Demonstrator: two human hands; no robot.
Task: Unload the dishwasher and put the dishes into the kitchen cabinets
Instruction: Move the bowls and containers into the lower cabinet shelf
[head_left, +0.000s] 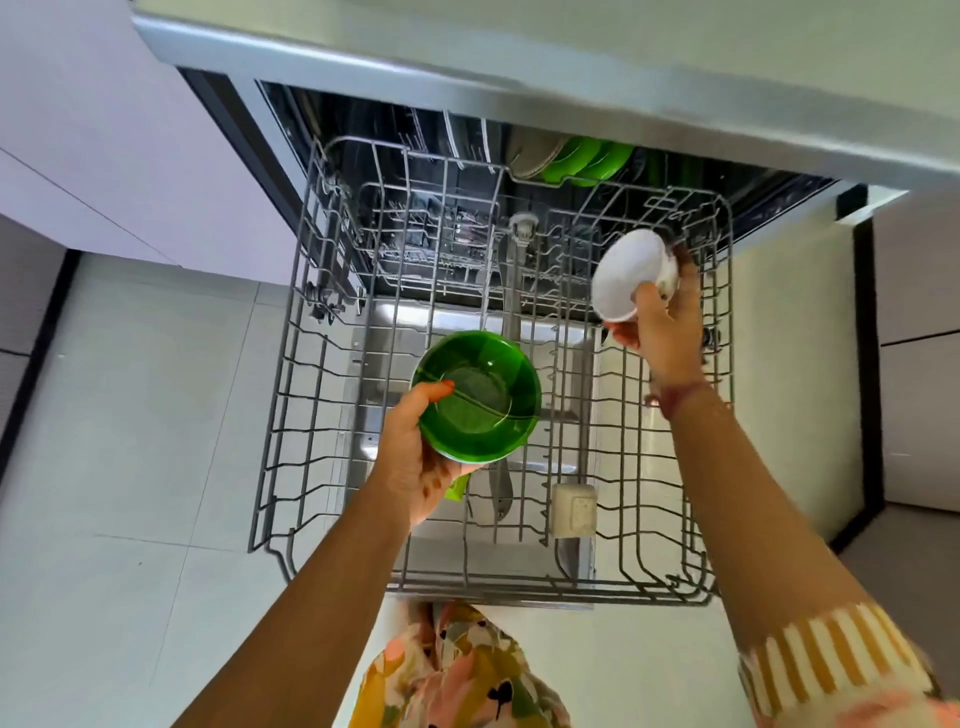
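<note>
Dishwasher (810, 182) open under a pale countertop (571, 47), upper wire rack (291, 415) pulled fully out over the lowered door (779, 364). Green translucent bowl (480, 397) held above the middle of the rack, mouth facing up, gripped by the left hand (415, 462) with thumb hooked over the near-left rim and fingers curled beneath the base. White bowl (631, 275) lifted above the right rear part of the rack, tilted so its hollow faces left and toward the camera, pinched by the right hand (662, 332) with thumb on the near rim and fingers wrapped behind the outer wall. Both bowls apart from each other, neither resting on the wires. Further back, inside the machine cavity, bright green dishes (587, 158) standing on edge beside a grey plate (530, 156), with a few thin pale plates (467, 140) upright just to their left. Small cream block (571, 509) sitting near the front of the rack, right of centre. Grey spray arm (511, 291) running front to back beneath the wires. Pale tiled floor (130, 415) on the left, lilac cabinet fronts (78, 130) at upper left. Floral garment (457, 675) at the bottom edge, striped cuff (831, 660) on the right forearm, thin bracelet (680, 395) around the right wrist.
</note>
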